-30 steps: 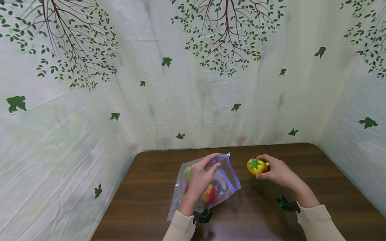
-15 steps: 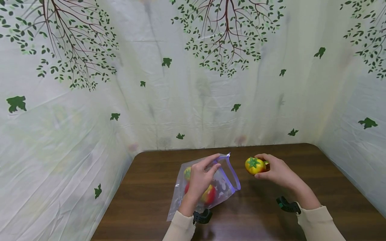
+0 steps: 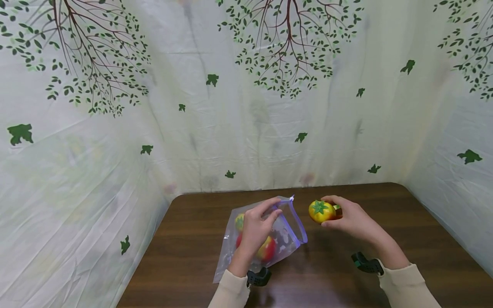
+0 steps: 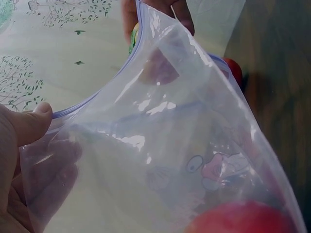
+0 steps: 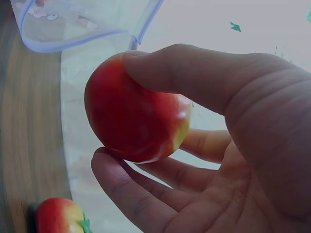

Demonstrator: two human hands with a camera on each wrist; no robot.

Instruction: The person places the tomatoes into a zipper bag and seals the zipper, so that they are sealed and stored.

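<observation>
My left hand (image 3: pixel 255 226) pinches the upper rim of a clear zip bag (image 4: pixel 160 131) with a purple edge, thumb on one side and fingers behind the film. The bag's mouth gapes to the right. Red and yellow fruits (image 3: pixel 266 249) lie inside, partly hidden by that hand. To the right of the mouth, my right hand (image 3: pixel 356 220) holds a red and yellow tomato (image 3: pixel 322 211) with a green leafy top. Thumb and fingertips grip its sides in the right wrist view, where its underside (image 5: pixel 131 111) looks red.
Another tomato (image 5: pixel 58 215) lies on the brown wooden table (image 3: pixel 185 239), at the lower left of the right wrist view. A pale curtain (image 3: pixel 262 141) with printed trees and leaves hangs behind and beside the table.
My right hand has carried the tomato slightly left, closer to the bag's mouth. The left hand and the bag have stayed in place.
</observation>
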